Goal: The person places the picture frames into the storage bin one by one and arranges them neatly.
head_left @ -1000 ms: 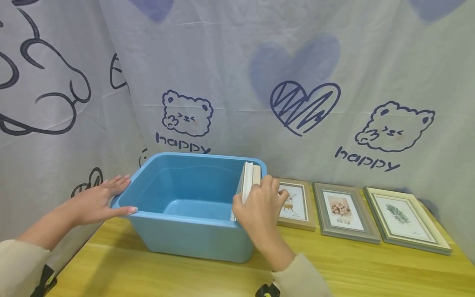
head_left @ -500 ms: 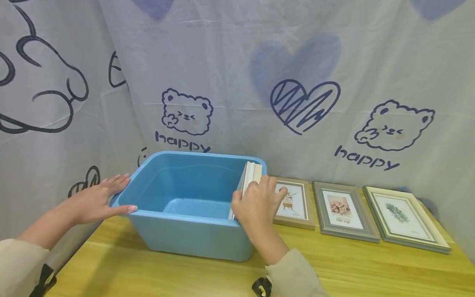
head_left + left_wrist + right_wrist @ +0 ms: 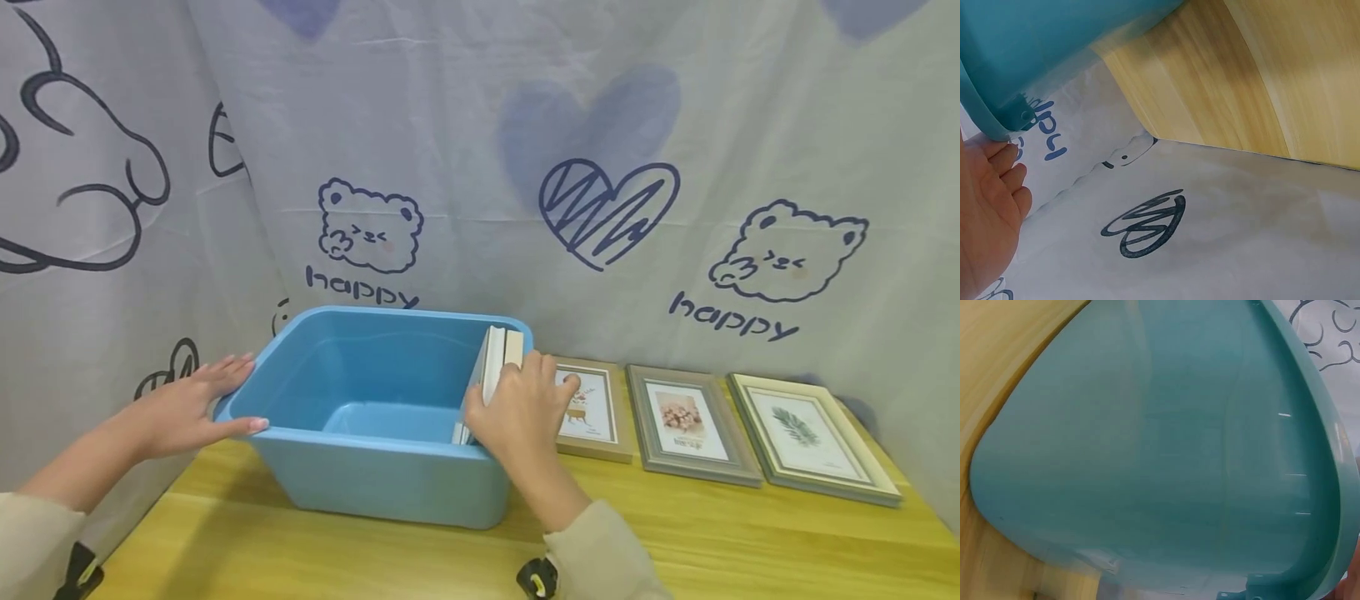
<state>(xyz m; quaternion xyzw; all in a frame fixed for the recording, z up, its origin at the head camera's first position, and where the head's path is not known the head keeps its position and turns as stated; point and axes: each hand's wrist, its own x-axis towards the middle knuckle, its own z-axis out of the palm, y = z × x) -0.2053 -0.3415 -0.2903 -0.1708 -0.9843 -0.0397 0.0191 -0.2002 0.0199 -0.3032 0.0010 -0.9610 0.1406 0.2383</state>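
A blue plastic tub (image 3: 375, 483) stands on the wooden table. Two picture frames lean on edge against its right inner wall: a white-edged frame (image 3: 492, 358) and a cream-edged frame (image 3: 513, 347) behind it. Over the tub's near right corner, my right hand (image 3: 521, 417) grips the frames, thumb on the inner side and fingers bent over the top. My left hand (image 3: 183, 410) rests on the left rim with fingers and thumb spread. In the left wrist view, the left hand's fingers (image 3: 1007, 169) lie right at the rim. The tub's outer wall (image 3: 1147, 444) fills the right wrist view.
Three framed pictures lie flat to the right: a tan frame (image 3: 596, 408) partly behind the right hand, a grey frame (image 3: 686, 429) and a cream frame (image 3: 813, 437). A patterned white curtain (image 3: 465, 167) hangs behind the table (image 3: 360, 558) and along its left side.
The head view has shifted slightly, carrying the scene a little left. The lower edge of the frames in the tub sits slightly further left. Both hands keep their places.
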